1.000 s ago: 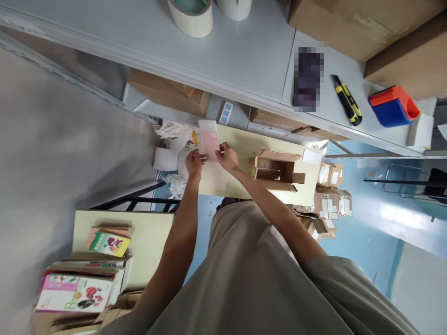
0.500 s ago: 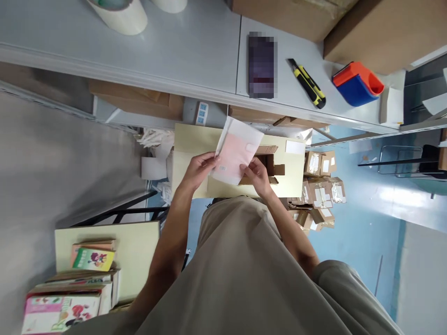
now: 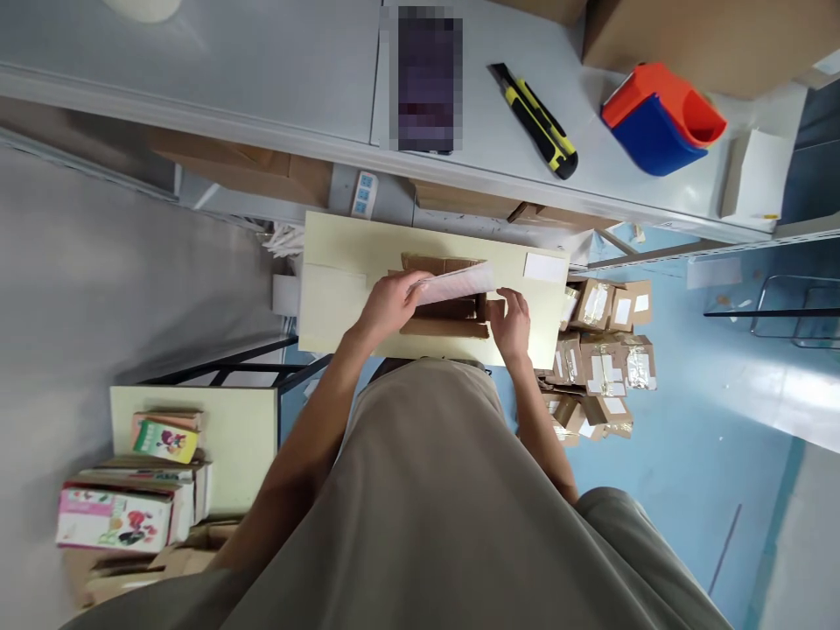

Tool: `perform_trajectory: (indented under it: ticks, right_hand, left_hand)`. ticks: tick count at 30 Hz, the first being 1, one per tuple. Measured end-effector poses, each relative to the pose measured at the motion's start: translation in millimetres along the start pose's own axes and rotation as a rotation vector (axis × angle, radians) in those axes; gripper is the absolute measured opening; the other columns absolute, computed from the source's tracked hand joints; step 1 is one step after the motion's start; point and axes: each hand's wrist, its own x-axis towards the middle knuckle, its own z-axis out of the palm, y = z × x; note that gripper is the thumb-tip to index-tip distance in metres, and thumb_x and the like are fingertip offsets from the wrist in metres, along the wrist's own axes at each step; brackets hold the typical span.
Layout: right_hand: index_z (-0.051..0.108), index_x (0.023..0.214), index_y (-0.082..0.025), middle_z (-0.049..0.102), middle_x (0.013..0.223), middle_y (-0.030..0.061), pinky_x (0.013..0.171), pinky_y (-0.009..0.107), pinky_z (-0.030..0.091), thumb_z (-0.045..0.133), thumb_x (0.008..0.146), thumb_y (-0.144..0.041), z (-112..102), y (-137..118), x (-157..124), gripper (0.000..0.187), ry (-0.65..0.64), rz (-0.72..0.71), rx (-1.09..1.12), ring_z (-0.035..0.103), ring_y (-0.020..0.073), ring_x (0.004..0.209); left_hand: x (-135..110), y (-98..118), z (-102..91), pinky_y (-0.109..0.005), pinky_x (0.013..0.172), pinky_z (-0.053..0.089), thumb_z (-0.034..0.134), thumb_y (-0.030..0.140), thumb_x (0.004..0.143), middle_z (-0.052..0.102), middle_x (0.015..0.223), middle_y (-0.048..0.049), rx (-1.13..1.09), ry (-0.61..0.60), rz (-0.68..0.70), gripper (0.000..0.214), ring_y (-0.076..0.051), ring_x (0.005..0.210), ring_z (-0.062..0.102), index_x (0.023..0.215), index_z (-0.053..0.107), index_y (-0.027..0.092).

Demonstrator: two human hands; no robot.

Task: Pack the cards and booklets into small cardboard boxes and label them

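At the centre of the frame, the left hand [image 3: 388, 302] pinches the pale packet [image 3: 456, 284] by its left end, over the open carton [image 3: 446, 329] on the table [image 3: 358, 238]. The right hand [image 3: 512, 324] is curled by the carton's right end; whether it grips anything, I cannot tell. Done: carton open, packet in hand. Outstanding: packet apparently not yet settled inside; flaps unclosed.

We log the packet [image 3: 456, 283] as pale pinkish white, the open carton [image 3: 446, 328] plain brown, the desk [image 3: 544, 319] pale yellow. Shelf [image 3: 262, 70]: grey. Cutter [image 3: 535, 118]: black and yellow. Plastic piece [image 3: 662, 131]: orange-red and blue. Power strip [image 3: 364, 194]: white, light-blue sockets. We mark one booklet [image 3: 164, 440] green and yellow, the shirt [image 3: 420, 507] drab grey-brown.
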Motion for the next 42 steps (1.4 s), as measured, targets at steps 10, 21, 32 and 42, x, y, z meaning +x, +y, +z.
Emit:
perform_trajectory:
  ticks: [10,21,32,42]
  right_hand:
    - [0.072,0.139,-0.018,0.076,0.137,0.0227,0.116,0.058,0.059,0.057,0.109,-0.035,3.3,44.7,1.9,0.038,-0.114,0.007,-0.107,0.070,0.0384,0.130]
    - [0.070,0.134,-0.019,0.082,0.132,0.0217,0.105,0.055,0.066,0.054,0.109,-0.036,-1.3,45.7,-2.2,0.034,-0.169,0.052,-0.010,0.079,0.0351,0.120]
    - [0.069,0.136,-0.020,0.086,0.123,0.0200,0.099,0.055,0.068,0.055,0.109,-0.052,-5.3,35.0,-2.1,0.044,-0.170,0.071,0.030,0.084,0.0339,0.106]
    - [0.069,0.131,-0.020,0.085,0.125,0.0214,0.090,0.049,0.070,0.055,0.105,-0.075,-15.4,19.2,-3.6,0.063,-0.121,0.095,0.177,0.083,0.0315,0.099]
  left_hand:
    - [14.3,-20.0,58.4,-0.046,0.111,0.056,0.060,0.018,0.106,0.083,0.129,-0.0105,0.132,-0.156,-0.068,0.035,-0.036,0.123,0.075,0.131,0.082,0.025]
    - [32.6,-47.7,87.7,-0.042,0.100,0.060,0.056,0.004,0.096,0.088,0.122,-0.0127,0.343,-0.298,-0.094,0.047,-0.035,0.119,0.080,0.125,0.087,0.025]
    - [18.6,-41.4,86.8,-0.046,0.118,0.057,0.057,0.011,0.100,0.083,0.133,-0.0147,0.228,-0.207,-0.077,0.045,-0.034,0.127,0.077,0.134,0.084,0.022]
    - [-55.1,-65.5,27.7,-0.037,0.096,0.064,0.073,0.036,0.102,0.068,0.150,-0.0180,-0.266,0.573,-0.416,0.043,-0.028,0.121,0.074,0.142,0.071,0.022]
